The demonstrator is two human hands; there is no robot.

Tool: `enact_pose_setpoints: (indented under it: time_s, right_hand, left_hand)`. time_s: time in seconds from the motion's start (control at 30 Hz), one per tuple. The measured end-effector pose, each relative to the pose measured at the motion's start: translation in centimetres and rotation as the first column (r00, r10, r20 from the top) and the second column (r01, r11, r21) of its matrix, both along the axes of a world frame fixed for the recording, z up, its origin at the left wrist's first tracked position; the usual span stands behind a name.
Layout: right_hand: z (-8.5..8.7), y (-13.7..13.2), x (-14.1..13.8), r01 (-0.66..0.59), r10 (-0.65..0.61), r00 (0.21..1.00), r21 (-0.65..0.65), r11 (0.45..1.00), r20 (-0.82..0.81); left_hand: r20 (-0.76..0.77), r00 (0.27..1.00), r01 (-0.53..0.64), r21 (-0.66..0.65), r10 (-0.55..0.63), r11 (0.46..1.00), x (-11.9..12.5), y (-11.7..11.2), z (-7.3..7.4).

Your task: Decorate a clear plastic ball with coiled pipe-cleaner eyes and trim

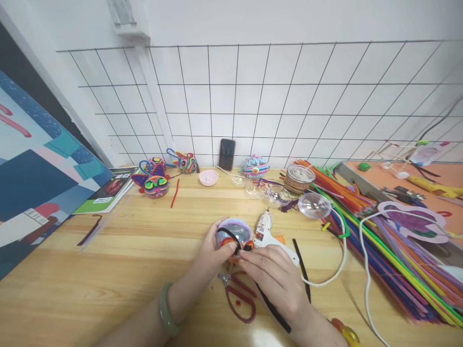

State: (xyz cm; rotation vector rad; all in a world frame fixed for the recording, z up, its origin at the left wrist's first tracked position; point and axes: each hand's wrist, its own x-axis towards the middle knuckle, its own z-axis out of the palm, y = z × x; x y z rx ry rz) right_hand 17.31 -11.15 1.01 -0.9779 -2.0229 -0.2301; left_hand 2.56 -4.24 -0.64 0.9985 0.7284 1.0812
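My left hand (213, 250) is wrapped round a clear plastic ball (235, 230) partly wound with pale purple, black and orange pipe cleaners. My right hand (277, 274) pinches a black pipe cleaner (273, 308) against the ball's front; its loose end trails back under my wrist. Both hands rest over the wooden table (126, 250) at its front centre. A green bangle sits on my left wrist.
Red-handled scissors (238, 294) lie under my hands, a white glue gun (265, 229) with its cord just behind the ball. A large pile of coloured pipe cleaners (390, 241) fills the right side. Finished pipe-cleaner figures (155, 183), clear half-spheres (314, 205), a pink bowl and a phone line the back.
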Motion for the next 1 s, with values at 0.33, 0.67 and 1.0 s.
enact_pose_setpoints:
  time_s: [0.33, 0.67, 1.0]
  right_hand:
    - [0.12, -0.12, -0.07, 0.014, -0.014, 1.0, -0.021, 1.0, -0.012]
    - [0.22, -0.09, -0.05, 0.019, -0.019, 1.0, -0.02, 1.0, -0.01]
    - [0.36, -0.13, 0.04, 0.017, -0.018, 1.0, -0.021, 1.0, -0.02]
  left_hand:
    - [0.089, 0.996, -0.003, -0.071, 0.01, 0.997, 0.32, -0.56, 0.79]
    - [0.097, 0.995, 0.005, -0.082, 0.003, 0.997, 0.45, -0.55, 0.73]
    - [0.152, 0.988, 0.046, -0.08, -0.034, 0.996, 0.47, -0.55, 0.65]
